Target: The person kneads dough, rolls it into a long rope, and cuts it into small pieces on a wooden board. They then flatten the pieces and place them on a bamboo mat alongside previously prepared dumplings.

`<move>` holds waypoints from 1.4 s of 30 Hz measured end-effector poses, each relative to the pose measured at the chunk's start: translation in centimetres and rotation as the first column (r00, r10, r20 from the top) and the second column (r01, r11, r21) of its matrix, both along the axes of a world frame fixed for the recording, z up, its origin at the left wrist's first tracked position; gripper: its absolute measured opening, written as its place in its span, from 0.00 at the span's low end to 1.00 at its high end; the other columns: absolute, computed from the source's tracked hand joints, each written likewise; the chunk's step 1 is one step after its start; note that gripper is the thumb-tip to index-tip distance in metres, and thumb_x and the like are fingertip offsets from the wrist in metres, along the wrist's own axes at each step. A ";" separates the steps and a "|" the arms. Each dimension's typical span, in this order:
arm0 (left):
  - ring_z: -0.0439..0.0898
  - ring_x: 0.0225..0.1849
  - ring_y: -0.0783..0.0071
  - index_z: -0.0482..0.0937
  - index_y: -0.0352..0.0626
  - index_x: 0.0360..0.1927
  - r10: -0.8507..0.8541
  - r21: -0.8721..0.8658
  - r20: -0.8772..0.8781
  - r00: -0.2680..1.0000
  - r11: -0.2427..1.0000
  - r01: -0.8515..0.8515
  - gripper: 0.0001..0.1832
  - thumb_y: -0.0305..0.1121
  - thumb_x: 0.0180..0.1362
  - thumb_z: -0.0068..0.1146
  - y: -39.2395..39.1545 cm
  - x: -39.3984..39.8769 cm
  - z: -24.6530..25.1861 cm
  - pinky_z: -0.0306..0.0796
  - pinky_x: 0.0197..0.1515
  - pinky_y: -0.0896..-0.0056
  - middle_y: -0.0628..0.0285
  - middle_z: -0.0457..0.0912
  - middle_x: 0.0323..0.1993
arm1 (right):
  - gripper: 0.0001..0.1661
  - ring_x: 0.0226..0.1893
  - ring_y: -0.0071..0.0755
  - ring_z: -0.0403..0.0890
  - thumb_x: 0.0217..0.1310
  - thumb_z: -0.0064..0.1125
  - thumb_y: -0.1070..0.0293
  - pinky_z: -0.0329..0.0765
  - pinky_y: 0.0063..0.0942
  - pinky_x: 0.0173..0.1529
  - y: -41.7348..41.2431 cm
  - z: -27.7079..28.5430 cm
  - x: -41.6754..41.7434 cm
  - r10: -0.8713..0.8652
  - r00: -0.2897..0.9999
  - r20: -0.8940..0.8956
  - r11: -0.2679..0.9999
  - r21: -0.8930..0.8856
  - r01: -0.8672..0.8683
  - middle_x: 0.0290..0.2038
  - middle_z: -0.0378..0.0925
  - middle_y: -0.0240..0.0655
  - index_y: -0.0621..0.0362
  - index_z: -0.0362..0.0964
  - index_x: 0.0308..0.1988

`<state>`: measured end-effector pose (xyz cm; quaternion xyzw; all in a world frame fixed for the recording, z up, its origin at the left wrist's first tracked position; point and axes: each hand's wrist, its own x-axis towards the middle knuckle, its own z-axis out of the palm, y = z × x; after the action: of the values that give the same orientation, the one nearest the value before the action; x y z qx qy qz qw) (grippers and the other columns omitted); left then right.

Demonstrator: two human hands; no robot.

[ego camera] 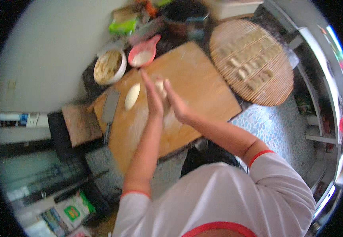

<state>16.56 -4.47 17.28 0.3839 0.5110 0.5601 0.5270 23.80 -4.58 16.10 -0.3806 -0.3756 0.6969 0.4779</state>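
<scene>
Over the floured wooden board, my left hand and my right hand face each other, palms inward and fingers stretched out. A small pale piece of dough shows between them, held from both sides; the hands partly hide it. Just left of my left hand lies a smooth oval lump of dough. Near the board's left edge rests a flat-bladed cleaver, its handle pointing towards me. White flour dusts the wood beneath and around my hands.
Beyond the board stand a white bowl of brownish filling and a pink scoop holding white flour. Rows of shaped dough pieces lie on a round slatted tray at right. A dark pot sits at the back.
</scene>
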 end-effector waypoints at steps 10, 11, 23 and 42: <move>0.58 0.67 0.66 0.60 0.40 0.65 0.582 0.073 0.275 0.765 0.781 -0.621 0.35 0.60 0.68 0.35 -5.6 -4.1 -2.4 0.47 0.71 0.60 0.56 0.62 0.63 | 0.21 0.40 0.45 0.75 0.62 0.48 0.48 0.69 0.51 0.58 3.8 -2.2 2.7 -0.373 0.460 -0.806 0.902 -0.431 -0.025 0.31 0.75 0.39 0.56 0.67 0.31; 0.61 0.65 0.67 0.61 0.41 0.64 0.514 -0.053 0.420 0.748 0.836 -0.546 0.33 0.57 0.67 0.39 -6.1 -1.5 -2.3 0.52 0.69 0.60 0.56 0.65 0.62 | 0.21 0.40 0.45 0.76 0.61 0.49 0.48 0.70 0.49 0.56 3.6 -1.5 2.3 -0.357 0.482 -0.800 0.904 -0.426 -0.037 0.31 0.75 0.39 0.56 0.68 0.31; 0.57 0.70 0.62 0.57 0.39 0.68 0.004 0.396 -0.365 0.931 0.906 0.151 0.33 0.48 0.65 0.45 -3.4 1.0 -0.9 0.49 0.70 0.57 0.53 0.57 0.70 | 0.47 0.69 0.44 0.55 0.68 0.29 0.34 0.45 0.38 0.72 3.1 1.3 2.9 0.147 0.987 -0.059 0.957 0.260 -0.127 0.64 0.63 0.47 0.61 0.48 0.68; 0.42 0.75 0.62 0.40 0.46 0.74 0.080 0.261 0.101 0.992 0.960 -0.104 0.48 0.72 0.62 0.19 -3.8 4.1 3.8 0.35 0.73 0.54 0.58 0.40 0.75 | 0.47 0.72 0.41 0.46 0.69 0.28 0.35 0.44 0.37 0.72 3.4 3.1 1.2 0.041 0.998 0.047 0.888 0.456 -0.058 0.70 0.48 0.50 0.64 0.43 0.70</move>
<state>20.64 -8.31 21.04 0.4015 0.4243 0.6641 0.4665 25.03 -1.14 19.20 -0.2605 -0.5468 0.5941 0.5293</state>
